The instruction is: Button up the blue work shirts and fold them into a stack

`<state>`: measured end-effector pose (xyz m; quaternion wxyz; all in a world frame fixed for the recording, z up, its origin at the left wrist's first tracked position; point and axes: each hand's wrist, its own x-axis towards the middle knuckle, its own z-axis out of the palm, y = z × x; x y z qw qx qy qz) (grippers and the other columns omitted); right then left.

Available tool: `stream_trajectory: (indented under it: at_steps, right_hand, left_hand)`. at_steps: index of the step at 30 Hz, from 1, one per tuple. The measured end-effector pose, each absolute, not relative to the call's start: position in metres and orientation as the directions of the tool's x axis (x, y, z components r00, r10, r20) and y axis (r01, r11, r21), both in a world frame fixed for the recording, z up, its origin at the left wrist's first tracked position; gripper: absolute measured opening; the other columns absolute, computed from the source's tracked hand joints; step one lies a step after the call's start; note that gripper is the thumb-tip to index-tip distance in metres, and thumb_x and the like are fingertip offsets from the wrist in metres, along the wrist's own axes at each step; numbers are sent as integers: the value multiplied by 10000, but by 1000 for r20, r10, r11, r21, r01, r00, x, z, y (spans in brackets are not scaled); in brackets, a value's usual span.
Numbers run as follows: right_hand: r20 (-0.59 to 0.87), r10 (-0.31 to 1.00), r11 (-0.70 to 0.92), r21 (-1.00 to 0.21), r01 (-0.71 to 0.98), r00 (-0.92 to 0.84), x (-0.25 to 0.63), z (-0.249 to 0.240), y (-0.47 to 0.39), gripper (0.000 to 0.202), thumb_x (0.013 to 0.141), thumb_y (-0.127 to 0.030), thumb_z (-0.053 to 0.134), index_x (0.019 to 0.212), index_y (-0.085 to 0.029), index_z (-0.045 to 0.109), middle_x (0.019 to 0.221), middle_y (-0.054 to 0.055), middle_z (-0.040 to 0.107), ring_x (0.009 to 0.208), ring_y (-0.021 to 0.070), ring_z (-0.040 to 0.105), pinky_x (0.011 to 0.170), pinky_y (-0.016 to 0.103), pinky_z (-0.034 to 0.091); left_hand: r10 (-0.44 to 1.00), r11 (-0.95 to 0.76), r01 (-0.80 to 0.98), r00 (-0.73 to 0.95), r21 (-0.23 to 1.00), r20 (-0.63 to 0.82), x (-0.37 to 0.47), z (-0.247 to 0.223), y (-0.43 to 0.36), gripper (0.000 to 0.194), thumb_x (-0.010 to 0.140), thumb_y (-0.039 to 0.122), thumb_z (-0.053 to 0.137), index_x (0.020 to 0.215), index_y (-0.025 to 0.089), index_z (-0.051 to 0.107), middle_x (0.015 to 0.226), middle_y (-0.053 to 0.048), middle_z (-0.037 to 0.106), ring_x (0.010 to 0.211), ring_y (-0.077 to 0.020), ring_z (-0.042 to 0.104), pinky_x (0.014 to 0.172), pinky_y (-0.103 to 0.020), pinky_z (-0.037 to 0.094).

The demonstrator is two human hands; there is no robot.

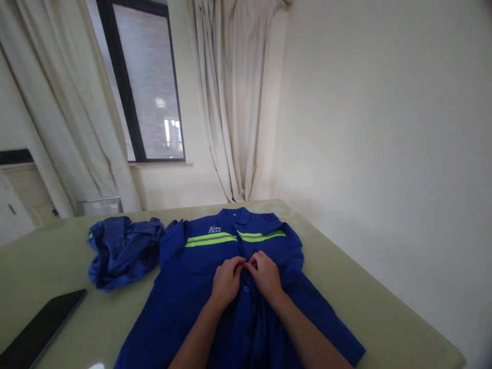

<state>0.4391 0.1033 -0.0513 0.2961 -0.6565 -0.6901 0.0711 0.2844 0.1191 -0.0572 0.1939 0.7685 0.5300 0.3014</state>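
Note:
A blue work jacket (192,287) with yellow-green reflective stripes lies spread face up, its collar pointing away from me. Both hands meet at its front opening, just below the stripes. My left hand (228,279) pinches the front edge between thumb and fingers. Close beside it, my right hand (265,274) pinches the same edge, fingertips nearly touching the left ones. Whatever small part lies between the fingertips is hidden. A round blue button (246,289) shows on the front just below the hands.
Left of the jacket lies a crumpled blue garment (125,251). A flat dark object (42,325) rests on the pale green table (384,318) at the near left. A white wall (384,128) runs along the right; curtains (234,102) and a window (149,82) stand behind.

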Motion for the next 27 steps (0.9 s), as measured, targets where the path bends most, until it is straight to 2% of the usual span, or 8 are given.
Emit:
stream_trajectory:
  at_steps: [2, 5, 8, 12, 17, 21, 24, 27]
  right_hand:
    - [332, 943, 172, -512, 842, 10, 440, -51, 103, 126, 958, -247, 583, 1032, -242, 685, 1027, 23, 664, 901, 171, 663, 784, 253, 490]
    - [354, 931, 271, -517, 812, -85, 440, -51, 101, 356, 954, -137, 487, 1223, -294, 658, 1229, 26, 621, 1028, 157, 659, 871, 244, 497]
    - [304, 949, 230, -479, 847, -86, 437, -49, 99, 348, 982, -167, 442, 1197, -288, 687, 1239, 28, 621, 1030, 150, 667, 869, 231, 497]
    - [199, 980, 58, -336, 940, 11, 429, -37, 108, 296, 1028, -300, 428, 1079, -242, 714, 1143, 69, 661, 949, 191, 696, 816, 286, 507]
    - [176, 984, 47, -287, 957, 5, 420, -23, 131, 195, 945, -287, 584, 1090, -223, 697, 1137, 108, 676, 1006, 264, 688, 837, 350, 496]
    - [192, 981, 84, -312, 947, -24, 417, -29, 135, 230, 980, -293, 518, 1160, -271, 659, 1201, 68, 657, 994, 236, 689, 807, 329, 496]
    - [214, 977, 77, -326, 942, -5, 418, -36, 132, 295, 1012, -260, 436, 1252, -296, 603, 1233, 55, 635, 964, 224, 696, 767, 318, 492]
    - [215, 977, 77, -318, 945, -8, 419, -40, 132, 319, 996, -202, 439, 1239, -338, 594, 1217, 31, 614, 873, 191, 704, 703, 284, 467]
  left_hand:
    - [929, -367, 720, 257, 589, 265, 287, -56, 116, 256, 966, 193, 497, 1110, 261, 698, 1094, -30, 743, 1069, -196, 649, 940, -318, 455]
    - [934, -346, 766, 226, 543, 276, 289, -54, 112, 210, 962, 260, 518, 1055, 222, 702, 1029, -64, 727, 1032, -231, 644, 916, -346, 459]
    - [928, -355, 795, 236, 491, 289, 291, -53, 107, 307, 991, 227, 421, 1108, 228, 705, 1191, -83, 708, 1173, -246, 612, 1025, -394, 429]
    - [902, -419, 808, 320, 415, 288, 293, -56, 95, 425, 972, 197, 411, 1341, 247, 615, 1511, -59, 560, 1451, -249, 424, 1240, -480, 219]
    - [899, -429, 842, 364, 327, 243, 293, -60, 73, 501, 968, 217, 376, 1443, 232, 537, 1566, -62, 501, 1457, -272, 426, 1224, -510, 272]
    - [900, -428, 852, 369, 302, 234, 288, -48, 66, 458, 957, 234, 401, 1375, 237, 590, 1501, -75, 571, 1379, -272, 506, 1162, -471, 345]
    - [934, -349, 884, 304, 310, 185, 287, -33, 81, 359, 963, 255, 410, 1222, 256, 659, 1256, -83, 720, 1172, -266, 642, 1005, -425, 449]
    - [973, -221, 915, 182, 337, 144, 291, -27, 110, 350, 982, 243, 374, 1195, 217, 651, 1042, -104, 760, 984, -260, 702, 872, -385, 482]
